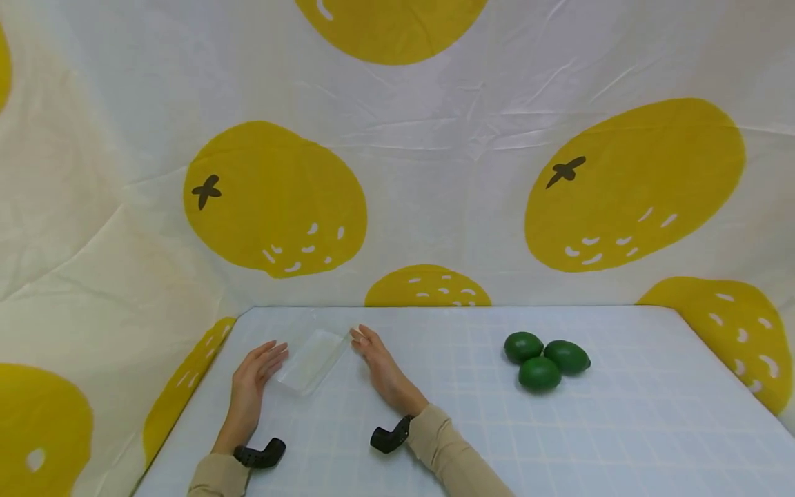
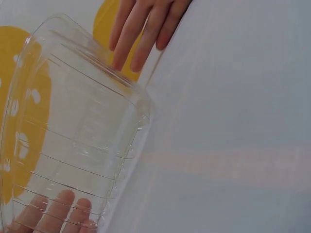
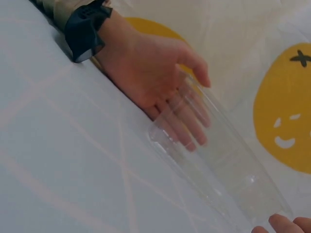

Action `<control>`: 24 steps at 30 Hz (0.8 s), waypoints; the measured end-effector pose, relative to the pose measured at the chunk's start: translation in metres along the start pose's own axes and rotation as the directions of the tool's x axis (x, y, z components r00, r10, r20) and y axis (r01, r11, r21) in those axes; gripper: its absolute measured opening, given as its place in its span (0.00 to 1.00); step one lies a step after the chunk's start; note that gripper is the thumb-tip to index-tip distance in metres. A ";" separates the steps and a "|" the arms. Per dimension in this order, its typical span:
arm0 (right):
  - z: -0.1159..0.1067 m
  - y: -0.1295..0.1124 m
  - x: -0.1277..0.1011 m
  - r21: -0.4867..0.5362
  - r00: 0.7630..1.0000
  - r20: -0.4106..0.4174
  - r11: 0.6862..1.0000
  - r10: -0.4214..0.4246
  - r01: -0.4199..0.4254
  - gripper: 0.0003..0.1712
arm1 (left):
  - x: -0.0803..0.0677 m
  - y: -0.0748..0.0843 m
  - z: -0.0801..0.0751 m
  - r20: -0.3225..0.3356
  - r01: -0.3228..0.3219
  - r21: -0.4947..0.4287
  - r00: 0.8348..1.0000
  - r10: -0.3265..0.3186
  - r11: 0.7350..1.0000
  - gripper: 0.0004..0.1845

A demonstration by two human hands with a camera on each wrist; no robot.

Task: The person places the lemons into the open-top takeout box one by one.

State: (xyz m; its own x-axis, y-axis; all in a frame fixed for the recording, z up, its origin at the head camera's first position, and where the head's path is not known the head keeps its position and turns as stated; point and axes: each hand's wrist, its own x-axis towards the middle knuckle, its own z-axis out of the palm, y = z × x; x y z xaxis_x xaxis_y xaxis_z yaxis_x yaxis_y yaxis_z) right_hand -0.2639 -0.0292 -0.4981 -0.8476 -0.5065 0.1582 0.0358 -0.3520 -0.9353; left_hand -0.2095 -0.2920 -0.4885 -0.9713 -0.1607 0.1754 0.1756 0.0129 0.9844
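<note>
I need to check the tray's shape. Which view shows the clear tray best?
The left wrist view: the tray fills it, ribs plain. The head view shows it small; the right wrist view, edge-on beside the left hand.

Tray (image 1: pixel 312 360): clear, colourless plastic, faint ribbed lines.
Limes (image 1: pixel 545 360): three, dark glossy green.
Tablecloth (image 1: pixel 621 428): pale blue-white, faint grid of lighter lines.
Backdrop cloth (image 1: pixel 435 172): white, large mustard-yellow citrus shapes, black star-shaped stem marks, small white dashes.
Sleeves (image 1: pixel 447 449): beige.
Wrist straps (image 1: pixel 390 437): black.
</note>
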 end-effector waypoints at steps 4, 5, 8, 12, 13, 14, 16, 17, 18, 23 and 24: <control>0.001 0.002 0.001 -0.006 1.000 -0.001 1.000 0.004 -0.004 0.35 | 0.000 0.000 0.000 0.005 -0.011 -0.015 1.000 0.011 1.000 0.28; 0.001 0.002 0.001 -0.008 1.000 -0.003 1.000 0.004 -0.004 0.35 | -0.001 -0.001 0.000 0.010 -0.017 -0.023 1.000 0.017 1.000 0.27; 0.001 0.003 0.001 -0.012 1.000 -0.007 1.000 0.005 -0.005 0.35 | -0.001 -0.002 0.001 0.018 -0.030 -0.042 0.999 0.031 0.999 0.27; 0.001 0.002 -0.001 -0.017 1.000 0.000 1.000 0.005 -0.005 0.35 | -0.002 -0.002 0.004 0.023 -0.054 -0.054 0.998 0.055 0.997 0.25; 0.001 0.002 -0.002 -0.020 1.000 0.004 1.000 0.006 -0.006 0.35 | -0.002 -0.002 0.006 0.029 -0.060 -0.055 0.998 0.062 0.997 0.26; 0.001 0.001 -0.003 -0.023 1.000 0.008 1.000 0.005 -0.005 0.35 | -0.002 -0.003 0.007 0.037 -0.067 -0.060 0.997 0.069 0.996 0.25; 0.000 0.000 -0.005 -0.025 1.000 0.018 1.000 -0.004 0.004 0.35 | -0.003 -0.003 0.009 0.051 -0.078 -0.081 0.995 0.082 0.994 0.25; -0.001 -0.001 -0.006 -0.025 1.000 0.020 1.000 -0.009 0.009 0.35 | -0.003 -0.003 0.011 0.060 -0.080 -0.099 0.995 0.086 0.992 0.26; -0.001 -0.001 -0.007 -0.026 1.000 0.022 1.000 -0.013 0.013 0.35 | -0.004 -0.003 0.012 0.071 -0.079 -0.111 0.994 0.088 0.991 0.26; -0.004 -0.001 -0.009 -0.042 1.000 0.010 0.999 -0.014 0.014 0.36 | -0.006 -0.002 0.018 0.093 -0.065 -0.134 0.993 0.077 0.989 0.26; -0.004 -0.001 -0.010 -0.048 1.000 0.003 0.999 -0.014 0.014 0.37 | -0.007 -0.002 0.019 0.102 -0.065 -0.120 0.992 0.078 0.991 0.27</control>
State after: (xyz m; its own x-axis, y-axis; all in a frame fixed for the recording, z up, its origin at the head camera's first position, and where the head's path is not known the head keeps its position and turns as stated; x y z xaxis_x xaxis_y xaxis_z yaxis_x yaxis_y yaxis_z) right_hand -0.2582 -0.0204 -0.5000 -0.8462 -0.5043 0.1721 -0.0012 -0.3211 -0.9471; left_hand -0.2062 -0.2722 -0.4911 -0.9660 -0.0579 0.2520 0.2566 -0.0951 0.9618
